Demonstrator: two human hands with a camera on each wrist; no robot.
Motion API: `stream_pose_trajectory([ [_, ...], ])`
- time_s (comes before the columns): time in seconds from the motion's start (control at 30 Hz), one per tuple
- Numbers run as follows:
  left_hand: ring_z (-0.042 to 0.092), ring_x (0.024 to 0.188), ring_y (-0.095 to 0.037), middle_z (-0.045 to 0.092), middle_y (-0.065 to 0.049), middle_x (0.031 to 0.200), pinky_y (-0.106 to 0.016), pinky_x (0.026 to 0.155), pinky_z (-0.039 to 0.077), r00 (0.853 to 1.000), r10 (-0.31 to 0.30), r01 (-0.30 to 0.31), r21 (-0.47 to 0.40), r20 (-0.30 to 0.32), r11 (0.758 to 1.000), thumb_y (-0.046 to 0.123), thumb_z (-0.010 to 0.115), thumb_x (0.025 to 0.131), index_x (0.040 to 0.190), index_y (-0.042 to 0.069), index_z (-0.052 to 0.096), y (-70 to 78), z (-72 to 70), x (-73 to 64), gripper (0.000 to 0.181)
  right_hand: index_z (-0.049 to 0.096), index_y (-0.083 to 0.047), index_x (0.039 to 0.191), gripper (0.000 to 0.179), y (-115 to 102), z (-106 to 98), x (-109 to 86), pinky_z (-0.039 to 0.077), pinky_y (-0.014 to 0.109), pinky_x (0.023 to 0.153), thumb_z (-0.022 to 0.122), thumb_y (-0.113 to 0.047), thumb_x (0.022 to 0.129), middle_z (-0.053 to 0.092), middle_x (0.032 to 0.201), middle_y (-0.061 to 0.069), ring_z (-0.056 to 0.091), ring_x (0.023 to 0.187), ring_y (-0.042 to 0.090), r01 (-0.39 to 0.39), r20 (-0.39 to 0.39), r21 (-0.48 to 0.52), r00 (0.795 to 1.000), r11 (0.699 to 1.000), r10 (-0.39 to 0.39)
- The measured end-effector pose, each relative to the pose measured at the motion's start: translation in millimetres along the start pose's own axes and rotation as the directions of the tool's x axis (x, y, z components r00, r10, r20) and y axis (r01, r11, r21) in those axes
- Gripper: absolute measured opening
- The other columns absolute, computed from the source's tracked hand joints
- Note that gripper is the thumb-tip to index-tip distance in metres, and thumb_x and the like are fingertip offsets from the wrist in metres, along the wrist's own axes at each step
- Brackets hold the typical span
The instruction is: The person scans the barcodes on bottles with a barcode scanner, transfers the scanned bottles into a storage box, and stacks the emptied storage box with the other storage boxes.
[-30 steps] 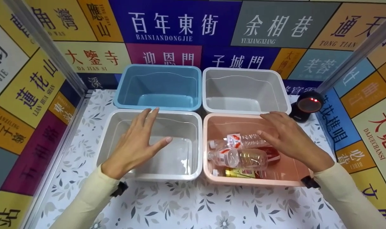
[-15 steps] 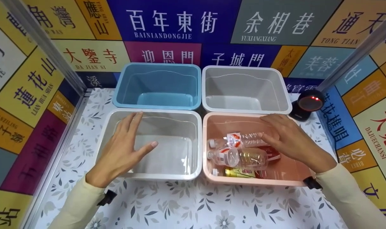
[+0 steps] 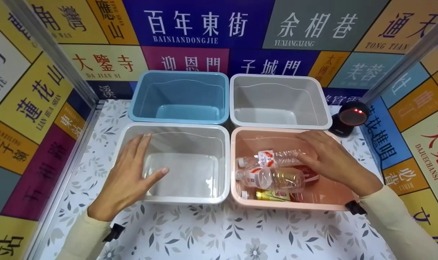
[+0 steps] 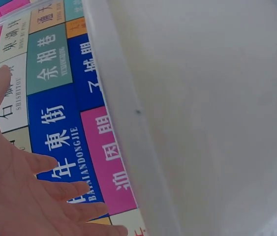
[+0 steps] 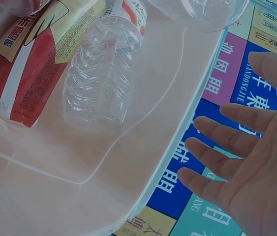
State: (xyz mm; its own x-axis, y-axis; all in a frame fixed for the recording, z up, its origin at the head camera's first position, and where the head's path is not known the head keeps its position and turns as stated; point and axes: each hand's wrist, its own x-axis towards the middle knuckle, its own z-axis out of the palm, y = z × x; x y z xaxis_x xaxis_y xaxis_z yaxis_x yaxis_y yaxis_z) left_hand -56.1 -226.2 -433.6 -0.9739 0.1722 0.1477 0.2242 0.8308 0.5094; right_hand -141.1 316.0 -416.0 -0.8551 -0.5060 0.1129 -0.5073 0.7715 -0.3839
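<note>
My left hand (image 3: 126,177), fingers spread and holding nothing, hovers over the left side of the near-left white bin (image 3: 224,162). In the left wrist view its palm shows bare beside that bin's wall. Over the right part of the pink bin (image 3: 334,191) is my right hand (image 3: 330,159), fingers extended and nothing in its grasp. Inside the pink bin lie several pieces: a clear bottle (image 3: 287,178) in front, a ribbed clear plastic bottle (image 5: 101,73) behind it, a red and cream pouch marked 500 ml (image 5: 35,64), and a yellow-labelled item (image 3: 273,195) by the near wall.
A blue bin (image 3: 132,108) and a light grey bin (image 3: 327,112) stand behind the near pair, rims close together. A black scanner-like device (image 3: 350,117) with red lights sits at the back right. Sign-printed panels enclose the floral tabletop (image 3: 204,234).
My left hand has drawn left and toward me, from the middle of the white bin to its left side. The right hand has shifted only slightly; the bins and bottles stay put.
</note>
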Motion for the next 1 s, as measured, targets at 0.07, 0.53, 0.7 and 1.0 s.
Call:
stream_pose_trajectory([
  [0.07, 0.022, 0.163, -0.05, 0.021, -0.026, 0.179, -0.077, 0.124, 0.025, 1.0, -0.002, 0.002, 0.009, -0.011, 1.0, 0.06, 0.072, 0.102, 0.177, 0.012, 0.022, -2.8, 0.5, -3.1, 0.102, 0.06, -0.008, 0.156, 0.06, -0.6, -0.9, 0.6, 0.042, 0.076, 0.115, 0.074, -0.038, 0.107, 0.058, 0.159, 0.018, 0.05, 0.148, 0.045, -0.005, 0.004, -0.004, 1.0, 1.0, 0.005],
  [0.53, 0.014, 0.164, -0.055, 0.018, -0.025, 0.181, -0.08, 0.126, 0.015, 0.997, -0.075, 0.075, 0.017, -0.033, 0.997, 0.06, 0.076, 0.099, 0.178, 0.015, 0.021, -25.9, -5.1, -26.4, 0.106, 0.059, -0.012, 0.159, 0.06, -2.7, 0.0, 0.6, 0.039, 0.075, 0.118, 0.072, -0.041, 0.108, 0.057, 0.16, 0.016, 0.048, 0.15, 0.044, -0.022, 0.028, -0.017, 0.999, 1.0, 0.022],
  [0.7, 0.015, 0.162, -0.057, 0.017, -0.027, 0.18, -0.079, 0.126, 0.014, 0.997, -0.068, 0.069, 0.036, -0.048, 0.997, 0.059, 0.078, 0.098, 0.176, 0.01, 0.023, -33.8, -5.6, -33.9, 0.108, 0.059, -0.011, 0.159, 0.06, -4.2, 0.2, -1.2, 0.038, 0.075, 0.119, 0.072, -0.039, 0.108, 0.057, 0.161, 0.017, 0.047, 0.151, 0.045, -0.033, 0.027, -0.019, 0.999, 0.999, 0.033],
  [1.0, 0.009, 0.163, -0.058, 0.009, -0.024, 0.182, -0.084, 0.123, 0.015, 0.996, -0.085, 0.085, 0.017, -0.009, 0.996, 0.057, 0.079, 0.098, 0.176, 0.009, 0.022, -47.1, -6.3, -45.4, 0.108, 0.052, -0.016, 0.165, 0.067, -4.0, -0.2, -5.0, 0.033, 0.081, 0.118, 0.067, -0.049, 0.11, 0.049, 0.168, 0.018, 0.038, 0.156, 0.05, -0.105, 0.081, -0.01, 0.991, 0.994, 0.105],
])
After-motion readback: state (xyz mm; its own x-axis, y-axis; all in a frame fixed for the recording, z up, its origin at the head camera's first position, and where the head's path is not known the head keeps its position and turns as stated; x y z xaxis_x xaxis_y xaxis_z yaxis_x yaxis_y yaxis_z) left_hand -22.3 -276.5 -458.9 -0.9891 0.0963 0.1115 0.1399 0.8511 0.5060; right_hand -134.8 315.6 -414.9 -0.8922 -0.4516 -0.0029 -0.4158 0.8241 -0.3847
